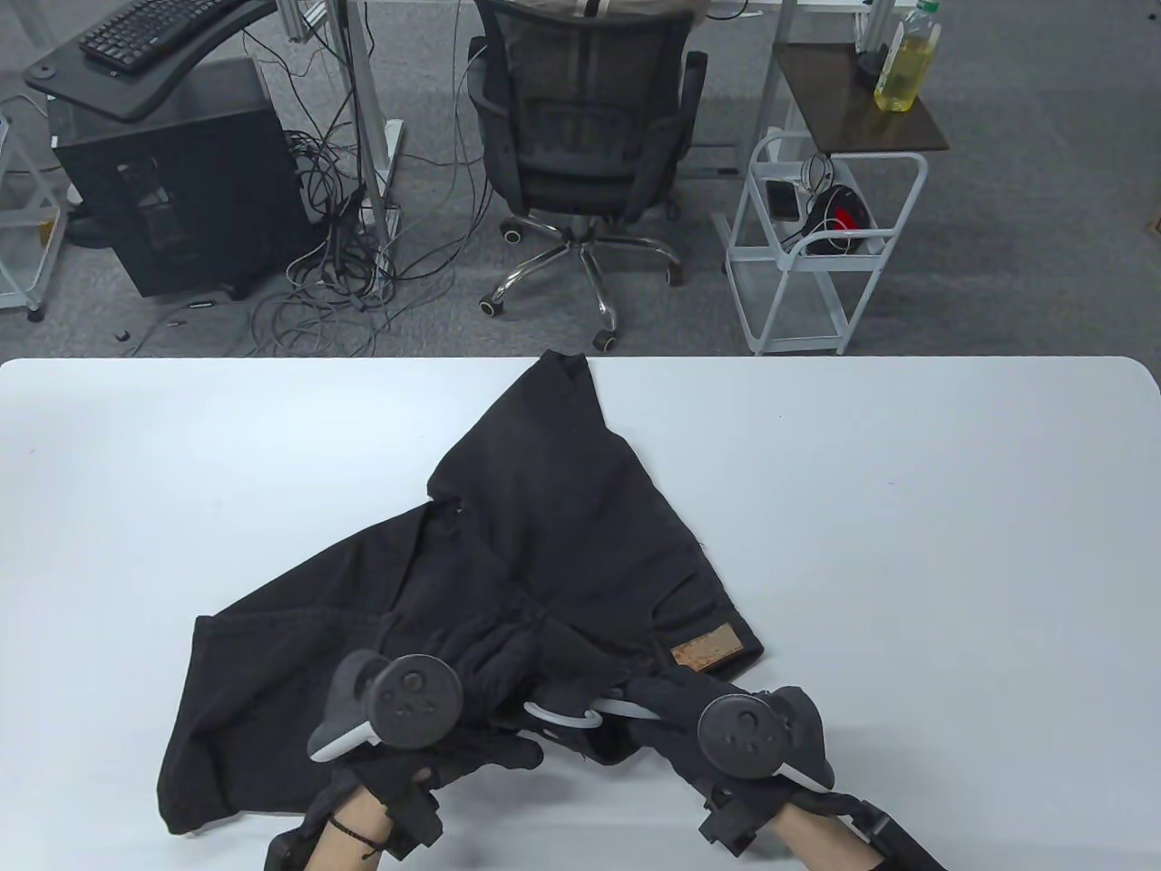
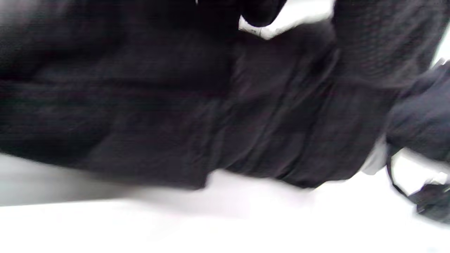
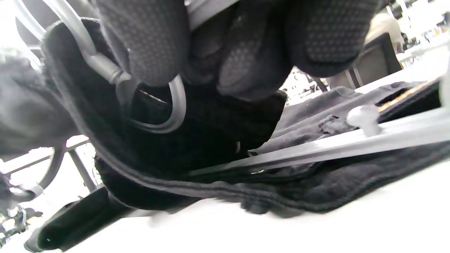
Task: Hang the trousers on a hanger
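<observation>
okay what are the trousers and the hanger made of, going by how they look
Trousers: thick matte black woven cloth, probably denim or cotton twill; it creases softly, and there's a tan patch at the waistband.
Hanger: pale grey, smooth with a slight sheen, with a moulded peg on its bar; likely plastic, though coated metal can't be ruled out.

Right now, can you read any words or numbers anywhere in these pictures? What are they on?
No text here can be read.
Brown patch on the black trousers: looks like a brand label, but any print is too small to read.
Bottle of yellow liquid on the side table: its label is too small to read.
Keyboard keys: too small to read.
Left and right wrist views: no writing shows.
</observation>
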The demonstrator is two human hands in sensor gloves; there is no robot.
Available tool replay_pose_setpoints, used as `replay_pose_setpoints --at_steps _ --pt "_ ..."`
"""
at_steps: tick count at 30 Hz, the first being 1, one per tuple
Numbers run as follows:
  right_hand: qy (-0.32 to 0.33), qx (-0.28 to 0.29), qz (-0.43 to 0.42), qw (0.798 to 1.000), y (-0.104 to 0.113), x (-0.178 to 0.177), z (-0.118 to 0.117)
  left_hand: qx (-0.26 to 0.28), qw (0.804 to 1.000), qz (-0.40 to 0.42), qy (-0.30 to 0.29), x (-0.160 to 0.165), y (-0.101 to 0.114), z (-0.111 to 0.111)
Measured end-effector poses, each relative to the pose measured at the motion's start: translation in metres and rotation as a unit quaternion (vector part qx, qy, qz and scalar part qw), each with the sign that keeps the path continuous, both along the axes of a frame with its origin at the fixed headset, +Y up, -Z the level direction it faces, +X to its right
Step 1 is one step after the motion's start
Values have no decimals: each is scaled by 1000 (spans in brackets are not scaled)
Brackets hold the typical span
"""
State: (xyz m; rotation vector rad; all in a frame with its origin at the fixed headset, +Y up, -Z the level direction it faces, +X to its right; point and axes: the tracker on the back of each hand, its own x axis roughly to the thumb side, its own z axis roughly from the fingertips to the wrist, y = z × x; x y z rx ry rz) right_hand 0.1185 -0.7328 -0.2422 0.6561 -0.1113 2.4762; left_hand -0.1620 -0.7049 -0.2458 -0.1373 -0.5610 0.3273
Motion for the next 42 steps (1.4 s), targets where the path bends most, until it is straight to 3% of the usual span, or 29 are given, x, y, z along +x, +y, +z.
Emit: replay_pose_setpoints --at_steps 9,12,15,17,22,27,32,37,42 --pt "68 -55 -23 996 -5 -5 3 79 997 11 2 12 -5 6" --pt "91 -95 -79 988 -1 7 -7 94 995 14 13 8 -1 6" --pt "28 -116 -123 985 -4 32 -21 95 995 26 16 3 3 6" --pt "-24 -113 -101 988 -8 52 -30 96 995 33 19 1 5 6" --pt "-89 -140 39 985 -25 64 -43 99 994 34 13 -1 8 7" --pt "-122 -178 187 958 -48 51 -54 89 996 17 3 2 7 7" --pt "-178 -167 127 962 -50 57 -57 85 996 10 4 2 7 7" --pt "-188 -159 77 966 -42 61 -57 82 997 14 5 1 8 7" --pt "-225 -180 2 958 -36 77 -60 66 997 27 -1 -1 9 6"
